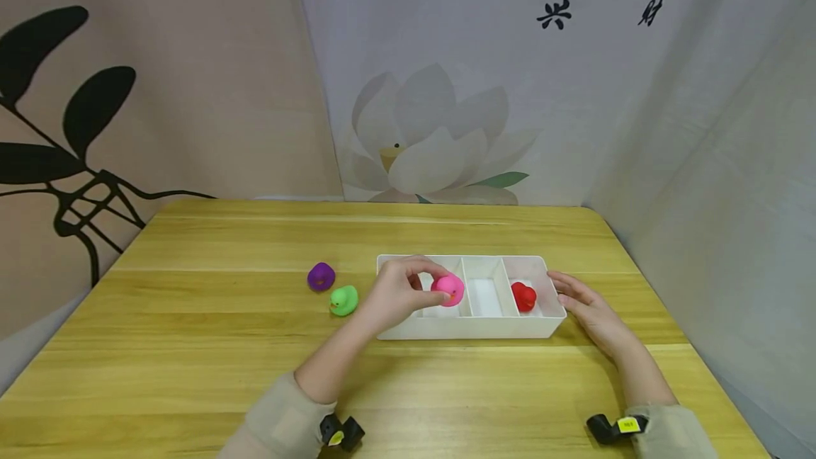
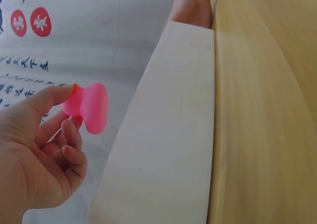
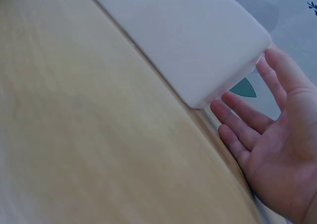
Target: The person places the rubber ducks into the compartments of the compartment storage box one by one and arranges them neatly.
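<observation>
My left hand [image 1: 397, 295] pinches a pink rubber duck [image 1: 451, 290] between thumb and fingertips, above the white divided box [image 1: 472, 329]. In the left wrist view the pink duck [image 2: 91, 107] is held clear of the box's side. My right hand [image 1: 589, 314] rests its fingers against the box's right end; in the right wrist view those fingers [image 3: 242, 117] are fairly straight at the end wall. A red duck [image 1: 524, 297] lies in the rightmost compartment. The compartment left of it holds nothing visible. My left hand hides part of the left side of the box.
Left of the box, a green duck [image 1: 344, 300] and a purple duck-like toy [image 1: 321, 277] sit on the wooden table [image 1: 191, 346]. Behind the table hangs a printed cloth [image 1: 446, 34]. Another cloth runs along the right side.
</observation>
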### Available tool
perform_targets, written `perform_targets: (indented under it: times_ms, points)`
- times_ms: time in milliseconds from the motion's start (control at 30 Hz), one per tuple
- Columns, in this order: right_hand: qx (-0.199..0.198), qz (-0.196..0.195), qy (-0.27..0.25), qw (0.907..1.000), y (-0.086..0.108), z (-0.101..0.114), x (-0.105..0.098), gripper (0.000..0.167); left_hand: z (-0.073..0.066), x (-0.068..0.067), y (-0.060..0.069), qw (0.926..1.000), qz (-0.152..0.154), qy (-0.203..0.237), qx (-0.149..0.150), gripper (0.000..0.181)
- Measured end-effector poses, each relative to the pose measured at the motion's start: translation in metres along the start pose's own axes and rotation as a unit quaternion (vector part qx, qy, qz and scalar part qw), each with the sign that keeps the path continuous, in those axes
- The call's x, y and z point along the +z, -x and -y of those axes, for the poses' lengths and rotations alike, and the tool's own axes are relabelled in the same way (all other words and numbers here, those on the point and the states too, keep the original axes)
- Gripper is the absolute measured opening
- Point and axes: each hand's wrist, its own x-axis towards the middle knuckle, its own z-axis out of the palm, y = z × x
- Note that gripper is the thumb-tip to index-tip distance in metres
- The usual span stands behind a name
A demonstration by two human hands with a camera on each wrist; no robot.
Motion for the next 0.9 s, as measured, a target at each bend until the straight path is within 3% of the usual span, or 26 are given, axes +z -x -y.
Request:
perform_targets:
  times_ms: [300,600,900]
  points:
    - [0.002,0.0,0.0,1.0,-0.001,0.001,0.002,0.046,-0.007,0.019,-0.017,0.9992,0.029,-0.023,-0.013,0.021]
    - [-0.002,-0.002,0.005,1.0,0.0,0.004,0.003,0.046,-0.01,0.029,-0.039,0.9961,0.065,-0.053,-0.025,0.02]
    - [0.006,-0.005,0.007,0.9999,0.0,0.004,0.003,0.046,-0.006,0.039,-0.057,0.9933,0.092,-0.055,-0.044,0.02]
